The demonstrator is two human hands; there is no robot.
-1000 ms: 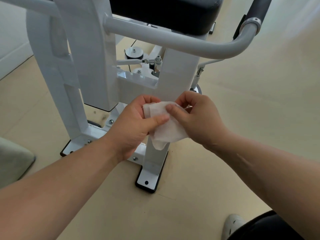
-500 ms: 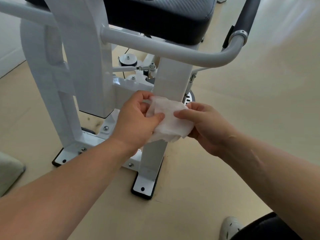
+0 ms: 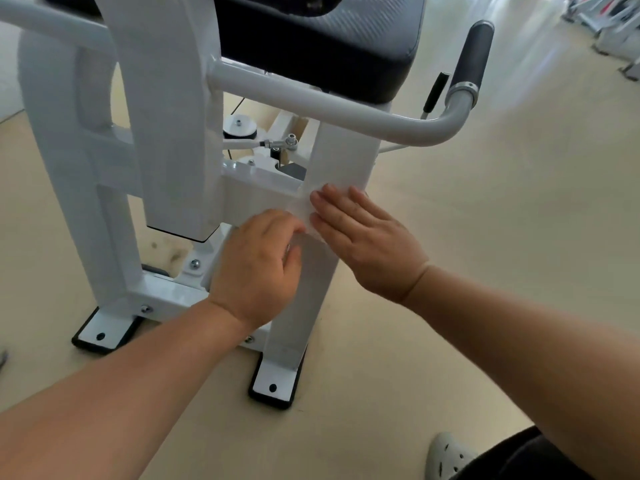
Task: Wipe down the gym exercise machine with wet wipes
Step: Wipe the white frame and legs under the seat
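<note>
The white gym machine frame (image 3: 162,133) stands in front of me, with a black padded seat (image 3: 322,39) on top. My right hand (image 3: 367,244) lies flat with straight fingers and presses a white wet wipe (image 3: 304,211) against the front upright post (image 3: 341,161). My left hand (image 3: 258,265) sits just left of it, its curled fingers on the wipe's left edge. Most of the wipe is hidden under the hands and blends with the white post.
A grey curved bar (image 3: 346,112) with a black grip (image 3: 474,53) crosses above my hands. Black foot pads (image 3: 273,386) bolt the frame to the beige floor. My shoe (image 3: 446,455) shows at the bottom right. Other machines (image 3: 609,26) stand far right.
The wipe, held up between both hands before, now lies spread on the post. My right hand has opened flat onto it, and the view has moved closer.
</note>
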